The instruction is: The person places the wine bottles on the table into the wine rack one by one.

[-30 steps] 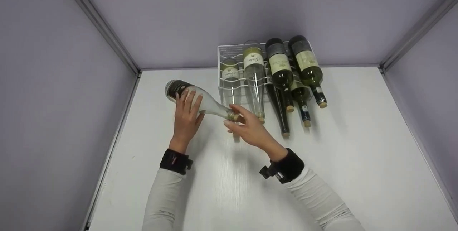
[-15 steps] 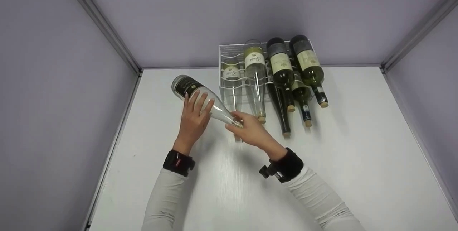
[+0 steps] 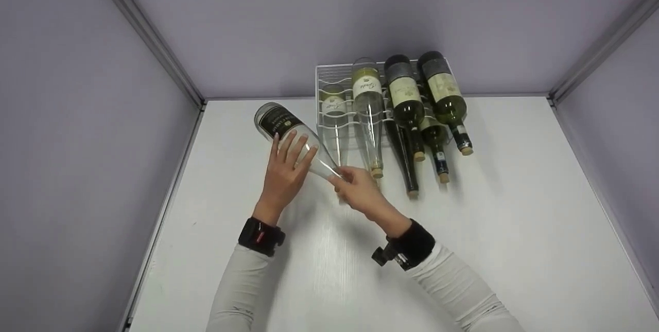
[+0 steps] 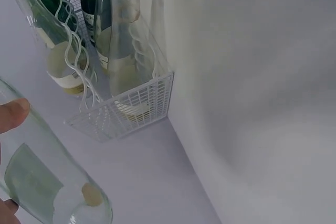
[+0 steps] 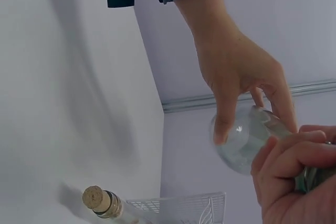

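Observation:
A clear glass wine bottle (image 3: pixel 280 122) with a black label is held aslant to the left of the white wire rack (image 3: pixel 329 67), base up and away, neck toward me. My left hand (image 3: pixel 284 175) grips its body from the near side, thumb and fingertips on opposite sides of the glass in the right wrist view. Around the neck curl the fingers of my right hand (image 3: pixel 363 192), hiding the mouth. In the left wrist view the bottle's base half (image 4: pixel 37 182) shows the back of the label through the glass, apart from the rack's mesh side (image 4: pixel 149 100).
Several corked bottles lie in the rack, necks toward me: clear ones (image 3: pixel 367 105) on the left, dark green ones (image 3: pixel 406 110) on the right. Their necks jut out over the white table (image 3: pixel 329 270). Grey walls (image 3: pixel 257 28) enclose the back and sides.
The bottle has turned steeper, its base moving right and away, its neck toward me. My right hand has gone from the corked tip to a grip around the neck. My left hand shifted right.

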Demonstrator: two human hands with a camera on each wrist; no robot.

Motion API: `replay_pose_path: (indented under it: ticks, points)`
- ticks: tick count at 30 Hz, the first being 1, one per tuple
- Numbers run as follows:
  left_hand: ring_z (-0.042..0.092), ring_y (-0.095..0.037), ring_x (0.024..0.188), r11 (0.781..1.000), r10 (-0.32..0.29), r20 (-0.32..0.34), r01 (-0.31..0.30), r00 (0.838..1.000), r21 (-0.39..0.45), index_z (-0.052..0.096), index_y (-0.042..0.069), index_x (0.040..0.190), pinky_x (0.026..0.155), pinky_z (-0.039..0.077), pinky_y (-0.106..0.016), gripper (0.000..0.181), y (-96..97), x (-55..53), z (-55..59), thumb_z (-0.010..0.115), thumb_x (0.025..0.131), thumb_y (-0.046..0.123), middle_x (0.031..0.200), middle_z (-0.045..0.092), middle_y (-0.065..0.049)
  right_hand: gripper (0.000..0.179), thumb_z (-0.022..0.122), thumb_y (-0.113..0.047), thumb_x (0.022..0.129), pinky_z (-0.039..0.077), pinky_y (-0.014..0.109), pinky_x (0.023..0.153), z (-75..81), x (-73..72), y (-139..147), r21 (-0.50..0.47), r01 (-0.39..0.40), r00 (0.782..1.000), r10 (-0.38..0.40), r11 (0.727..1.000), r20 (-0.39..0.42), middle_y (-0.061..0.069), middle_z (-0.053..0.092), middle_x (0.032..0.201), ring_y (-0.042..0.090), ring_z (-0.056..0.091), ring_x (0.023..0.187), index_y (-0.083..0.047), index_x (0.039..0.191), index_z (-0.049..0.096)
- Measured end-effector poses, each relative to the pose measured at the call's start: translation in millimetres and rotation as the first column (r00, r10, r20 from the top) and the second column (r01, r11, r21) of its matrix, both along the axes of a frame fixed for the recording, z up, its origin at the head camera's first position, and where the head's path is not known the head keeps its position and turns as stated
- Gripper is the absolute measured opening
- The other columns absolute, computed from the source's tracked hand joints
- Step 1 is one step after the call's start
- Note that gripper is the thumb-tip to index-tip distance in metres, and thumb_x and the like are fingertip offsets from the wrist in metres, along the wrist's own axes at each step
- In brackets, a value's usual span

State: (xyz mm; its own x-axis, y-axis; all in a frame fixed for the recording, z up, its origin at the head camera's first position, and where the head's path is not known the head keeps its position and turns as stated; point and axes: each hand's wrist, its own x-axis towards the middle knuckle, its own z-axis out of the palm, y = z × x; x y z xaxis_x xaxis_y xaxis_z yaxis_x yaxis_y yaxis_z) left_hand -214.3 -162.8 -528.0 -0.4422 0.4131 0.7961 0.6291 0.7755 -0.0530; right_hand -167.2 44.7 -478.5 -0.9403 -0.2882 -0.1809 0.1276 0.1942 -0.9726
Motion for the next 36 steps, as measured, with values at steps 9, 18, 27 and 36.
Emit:
replay_pose_path:
  ticks: [9, 18, 27, 36]
  points:
    - [0.037, -0.031, 0.139, 0.997, 0.048, 0.116, -0.054, 0.992, 0.046, 0.061, 0.014, 0.127, 0.114, 0.023, -0.054, 0.053, 7.6, 5.4, 9.5, 0.079, 0.079, 0.001, 0.143, 0.051, -0.010, 0.023, 0.061, -0.018, 0.098, 0.042, 0.022, 0.050, 1.4, 11.1, -6, -0.046, 0.075, 0.994, -0.079, 0.996, -0.073, 0.002, 0.056, 0.073, 0.010, 0.050, 0.061, 0.002, 0.110, 0.066]
    - [0.023, -0.039, 0.144, 0.975, 0.050, 0.245, -0.101, 0.968, 0.200, 0.053, 0.021, 0.139, 0.113, 0.023, -0.056, 0.083, 21.8, 10.5, 8.0, 0.082, 0.067, -0.009, 0.154, 0.026, -0.025, 0.033, 0.060, -0.015, 0.098, 0.041, 0.021, 0.048, 2.4, 16.3, -8, -0.139, 0.139, 0.983, -0.153, 0.980, -0.097, 0.002, 0.055, 0.073, 0.010, 0.049, 0.059, 0.007, 0.123, 0.062]
    - [0.025, -0.038, 0.143, 0.945, -0.019, 0.350, -0.098, 0.936, 0.312, 0.041, 0.010, 0.148, 0.113, 0.028, -0.048, 0.084, 34.2, 19.8, 5.4, 0.081, 0.075, 0.000, 0.156, 0.021, -0.025, 0.024, 0.058, -0.012, 0.099, 0.045, 0.025, 0.053, -1.8, 14.0, -6, -0.176, 0.164, 0.977, -0.185, 0.971, -0.108, 0.009, 0.059, 0.078, 0.016, 0.054, 0.065, 0.008, 0.111, 0.063]
    - [0.035, -0.036, 0.139, 0.931, -0.103, 0.434, -0.067, 0.895, 0.360, 0.033, -0.001, 0.151, 0.107, 0.037, -0.048, 0.064, 42.4, 27.4, 2.0, 0.064, 0.095, 0.008, 0.157, 0.024, -0.022, 0.023, 0.054, -0.011, 0.101, 0.034, 0.019, 0.041, 7.8, 14.6, -1, -0.189, 0.187, 0.969, -0.213, 0.964, -0.128, 0.011, 0.055, 0.071, 0.011, 0.046, 0.053, 0.010, 0.107, 0.062]
